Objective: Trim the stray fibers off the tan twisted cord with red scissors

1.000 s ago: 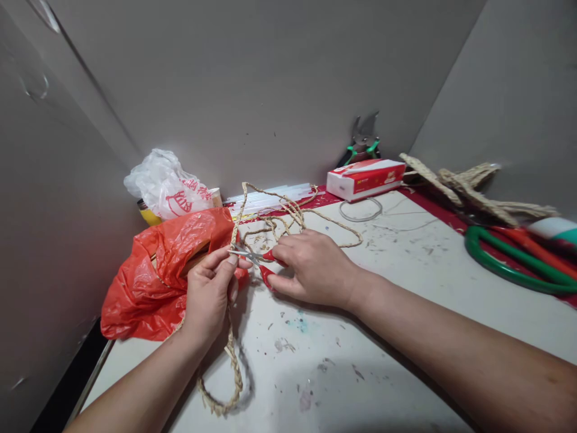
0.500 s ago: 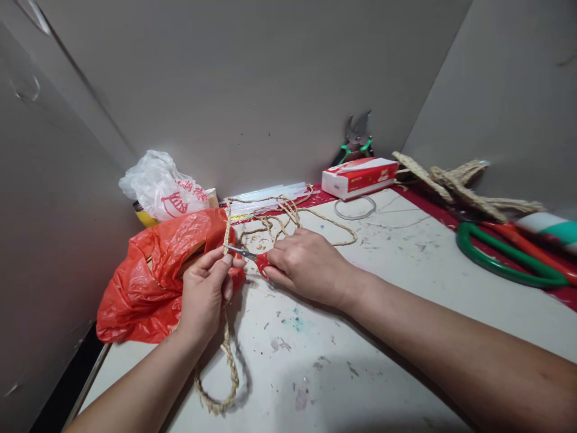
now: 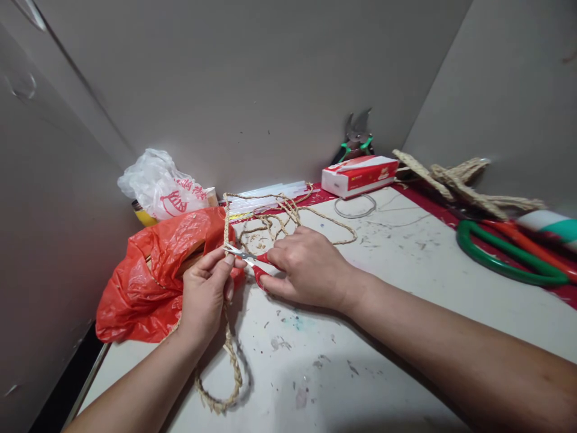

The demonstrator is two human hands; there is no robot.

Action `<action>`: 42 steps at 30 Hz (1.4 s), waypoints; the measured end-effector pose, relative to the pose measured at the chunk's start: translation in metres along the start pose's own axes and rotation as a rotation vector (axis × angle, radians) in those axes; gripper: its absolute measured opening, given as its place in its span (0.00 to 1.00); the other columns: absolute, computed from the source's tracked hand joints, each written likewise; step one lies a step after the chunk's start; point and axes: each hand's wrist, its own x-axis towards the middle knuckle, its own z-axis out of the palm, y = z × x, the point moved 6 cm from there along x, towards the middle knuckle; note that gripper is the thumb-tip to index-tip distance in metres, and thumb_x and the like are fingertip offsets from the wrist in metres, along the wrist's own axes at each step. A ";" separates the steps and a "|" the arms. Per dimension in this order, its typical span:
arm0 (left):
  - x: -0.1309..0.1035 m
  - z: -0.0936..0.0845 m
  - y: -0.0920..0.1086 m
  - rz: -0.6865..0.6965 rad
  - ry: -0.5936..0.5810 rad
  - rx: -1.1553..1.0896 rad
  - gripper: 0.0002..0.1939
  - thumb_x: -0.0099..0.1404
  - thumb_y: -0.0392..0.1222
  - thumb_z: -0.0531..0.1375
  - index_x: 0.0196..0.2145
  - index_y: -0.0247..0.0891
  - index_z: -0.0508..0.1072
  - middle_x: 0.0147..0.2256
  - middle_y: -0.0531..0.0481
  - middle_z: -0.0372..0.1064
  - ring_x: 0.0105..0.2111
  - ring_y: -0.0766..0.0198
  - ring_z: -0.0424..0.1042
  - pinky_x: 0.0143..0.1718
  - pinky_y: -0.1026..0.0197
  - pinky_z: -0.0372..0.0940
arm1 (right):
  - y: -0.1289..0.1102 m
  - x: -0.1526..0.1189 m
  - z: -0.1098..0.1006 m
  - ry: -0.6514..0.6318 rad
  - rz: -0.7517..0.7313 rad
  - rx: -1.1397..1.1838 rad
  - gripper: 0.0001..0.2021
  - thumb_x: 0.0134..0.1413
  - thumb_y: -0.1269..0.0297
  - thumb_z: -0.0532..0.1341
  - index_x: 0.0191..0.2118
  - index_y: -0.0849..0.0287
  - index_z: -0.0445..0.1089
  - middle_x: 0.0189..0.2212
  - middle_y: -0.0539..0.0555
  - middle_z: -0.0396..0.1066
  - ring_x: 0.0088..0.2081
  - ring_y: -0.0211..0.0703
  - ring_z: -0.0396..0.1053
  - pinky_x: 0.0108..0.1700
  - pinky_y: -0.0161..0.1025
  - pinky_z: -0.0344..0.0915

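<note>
Along the right edge of the red bag (image 3: pixel 135 294) runs the braided cord (image 3: pixel 226 228), seemingly light, soft and pliant, best pinched close beside the blades. Overlapping the bag, the left hand (image 3: pixel 205 291) closes thumb and fingertips on it, forearm rising from below. Right of the bag, the right hand (image 3: pixel 311 267), knuckles up, curls around the handles of the scissors (image 3: pixel 248 257), blades parted at the cord.

grey back wall (image 3: pixel 270 72), few dk specks | R wall (image 3: pixel 509 102) grey, joins @ corner | wht tabletop (image 3: pixel 428 258), stained
</note>
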 end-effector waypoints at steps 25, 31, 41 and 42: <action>0.000 0.003 -0.005 -0.045 -0.038 -0.092 0.11 0.54 0.41 0.66 0.36 0.35 0.75 0.26 0.52 0.74 0.12 0.80 0.53 0.12 0.73 0.48 | -0.001 -0.001 0.002 0.035 -0.006 0.081 0.14 0.53 0.56 0.57 0.25 0.59 0.72 0.22 0.51 0.73 0.26 0.40 0.65 0.33 0.40 0.48; 0.000 0.001 -0.004 -0.041 -0.030 -0.094 0.13 0.54 0.40 0.66 0.38 0.34 0.74 0.26 0.51 0.74 0.12 0.79 0.54 0.12 0.73 0.49 | -0.001 0.000 0.001 0.014 -0.007 0.094 0.14 0.54 0.58 0.57 0.24 0.59 0.71 0.21 0.51 0.72 0.25 0.38 0.64 0.33 0.39 0.49; -0.001 0.007 -0.001 -0.036 -0.105 -0.122 0.14 0.57 0.40 0.64 0.42 0.36 0.72 0.26 0.51 0.73 0.12 0.78 0.55 0.13 0.72 0.49 | 0.027 -0.004 0.003 0.253 0.223 0.403 0.15 0.52 0.63 0.55 0.17 0.59 0.61 0.17 0.47 0.60 0.22 0.34 0.55 0.29 0.35 0.49; -0.001 0.008 -0.002 -0.045 -0.121 -0.125 0.14 0.57 0.40 0.64 0.42 0.36 0.72 0.27 0.51 0.73 0.13 0.78 0.55 0.13 0.72 0.49 | 0.031 -0.004 0.005 0.272 0.281 0.513 0.15 0.51 0.64 0.55 0.17 0.59 0.59 0.17 0.46 0.58 0.22 0.33 0.54 0.28 0.35 0.48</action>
